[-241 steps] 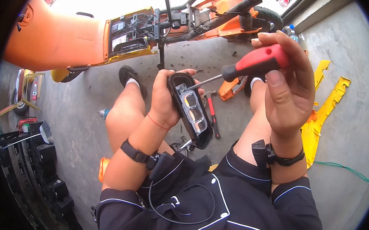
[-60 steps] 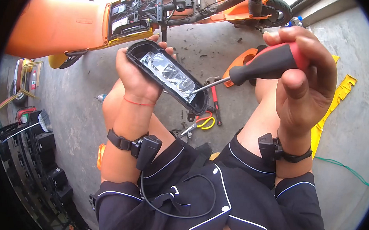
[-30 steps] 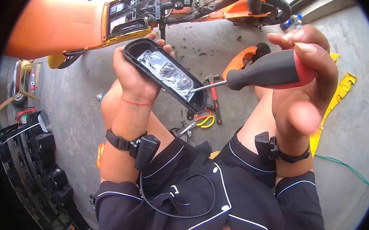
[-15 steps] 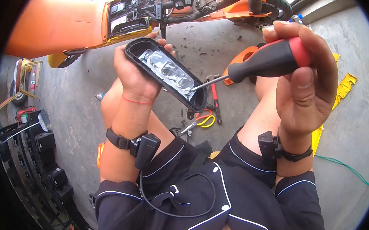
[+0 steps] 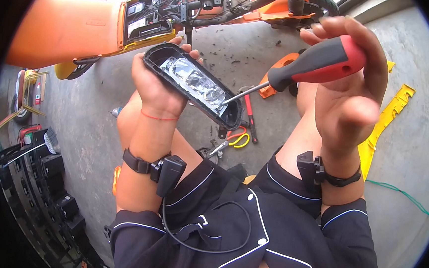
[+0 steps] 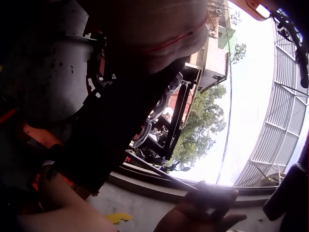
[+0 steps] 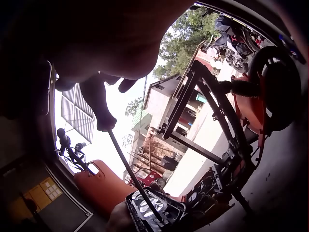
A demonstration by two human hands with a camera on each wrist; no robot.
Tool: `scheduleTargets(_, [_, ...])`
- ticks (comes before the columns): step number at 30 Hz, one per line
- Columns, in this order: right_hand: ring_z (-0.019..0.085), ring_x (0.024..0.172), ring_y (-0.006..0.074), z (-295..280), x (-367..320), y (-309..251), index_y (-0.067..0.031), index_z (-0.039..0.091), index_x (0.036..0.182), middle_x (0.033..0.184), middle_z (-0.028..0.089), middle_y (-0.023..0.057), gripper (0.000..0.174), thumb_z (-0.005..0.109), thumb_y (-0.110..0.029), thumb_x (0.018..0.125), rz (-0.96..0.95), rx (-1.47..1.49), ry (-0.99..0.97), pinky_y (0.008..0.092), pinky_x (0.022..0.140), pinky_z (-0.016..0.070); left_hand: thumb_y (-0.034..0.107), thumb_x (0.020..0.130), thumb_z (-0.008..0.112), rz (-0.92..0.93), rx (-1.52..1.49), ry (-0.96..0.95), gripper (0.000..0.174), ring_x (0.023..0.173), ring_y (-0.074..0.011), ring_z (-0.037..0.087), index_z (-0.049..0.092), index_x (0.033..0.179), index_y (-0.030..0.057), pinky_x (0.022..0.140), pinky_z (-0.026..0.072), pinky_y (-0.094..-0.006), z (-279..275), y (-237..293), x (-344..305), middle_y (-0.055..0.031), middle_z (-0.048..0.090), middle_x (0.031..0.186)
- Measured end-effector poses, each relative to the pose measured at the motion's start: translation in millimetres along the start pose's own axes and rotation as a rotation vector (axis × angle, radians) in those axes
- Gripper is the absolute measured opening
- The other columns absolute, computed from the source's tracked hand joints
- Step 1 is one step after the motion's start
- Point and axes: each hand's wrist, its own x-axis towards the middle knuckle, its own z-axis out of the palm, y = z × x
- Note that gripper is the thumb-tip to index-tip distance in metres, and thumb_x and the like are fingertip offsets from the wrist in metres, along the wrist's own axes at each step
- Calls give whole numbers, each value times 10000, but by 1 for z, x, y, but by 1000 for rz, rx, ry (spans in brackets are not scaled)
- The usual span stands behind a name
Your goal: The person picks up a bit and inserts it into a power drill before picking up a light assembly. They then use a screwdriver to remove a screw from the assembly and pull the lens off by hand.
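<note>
My left hand (image 5: 155,90) grips an oblong lamp (image 5: 194,80) from below, its fingertips showing past the far edge. The lamp has a black housing and clear lens cells on a light plate, tilted down to the right. My right hand (image 5: 348,101) holds a red and black screwdriver (image 5: 309,66) at the butt of its handle, fingers bent over it and thumb pointing away. The tip of the shaft meets the plate at the lamp's lower right corner. In the right wrist view the shaft (image 7: 129,169) runs down to the lamp (image 7: 150,207). The left wrist view is dark.
An orange motorcycle (image 5: 85,30) with bare frame and wiring stands ahead. On the floor lie a hammer (image 5: 249,111), scissors (image 5: 239,140), a drill (image 5: 117,112), a yellow panel (image 5: 387,118) and a green cord (image 5: 404,194). Black parts (image 5: 46,192) line the left side.
Since 8 seconds ago the lamp has moved left and the screwdriver tip has gone from its upper end to its lower right corner. Lately the handle has turned and my right thumb has swung.
</note>
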Motion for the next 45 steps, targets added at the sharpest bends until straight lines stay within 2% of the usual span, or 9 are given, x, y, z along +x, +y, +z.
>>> scheduleTargets(10, [589,1129,301,-4,2,6,-6,469,1355,1259,562,224,623,587,-460,945,-269,-166,-132,462,986,473,419,890,305,11,-6,2,565,907,-321,595,565,1123,-24,806,508,-470,0,1,0,-170,613,956])
scheduleTargets(15, [596,1114,297,2,0,4,6,468,1353,1203,583,204,677,542,-529,944,-259,-362,-33,446,983,484,415,888,307,21,8,19,566,909,-320,596,578,1116,-28,807,510,-467,0,3,2,-169,610,955])
scheduleTargets(19, [587,1135,294,7,3,-6,17,450,1368,1218,577,188,740,587,-548,911,91,-59,80,418,988,485,414,888,311,13,-19,4,566,910,-320,599,582,1115,-29,809,512,-466,-3,2,2,-171,612,960])
scheduleTargets(21, [589,1137,293,-8,4,9,18,437,1386,1222,579,197,753,614,-532,903,-186,-247,-97,422,993,482,413,889,312,12,-14,6,566,911,-321,599,582,1115,-29,809,512,-466,-2,2,1,-172,612,964])
scheduleTargets(27, [579,1176,319,-3,1,-5,30,449,1379,1256,587,237,569,613,-311,954,14,-147,6,428,1006,468,419,892,308,18,0,2,563,914,-318,600,575,1113,-24,815,512,-466,-3,4,2,-171,613,969])
scheduleTargets(30, [569,1199,318,-7,10,2,33,464,1366,1298,564,245,491,586,-228,969,-12,106,-112,387,1015,462,423,895,303,20,1,6,557,913,-316,602,571,1100,-21,818,511,-468,-2,3,2,-169,615,966])
scheduleTargets(34, [574,1192,293,-13,-3,9,36,459,1363,1287,562,256,477,591,-186,961,-72,-279,-12,383,1017,465,423,898,297,28,44,47,542,911,-316,607,570,1067,-14,822,508,-474,1,3,2,-169,620,954])
scheduleTargets(40, [584,1176,288,-9,7,-3,56,451,1355,1276,569,257,465,580,-169,970,111,144,-33,413,1052,445,410,894,308,46,47,68,515,904,-316,611,568,1035,-11,819,508,-475,0,1,4,-172,624,947])
scheduleTargets(45, [586,1167,310,-14,5,13,55,447,1362,1275,566,261,428,488,-120,973,69,-31,11,427,1058,439,336,925,318,7,35,35,493,917,-310,609,567,1074,-62,857,502,-479,-2,2,3,-176,608,984])
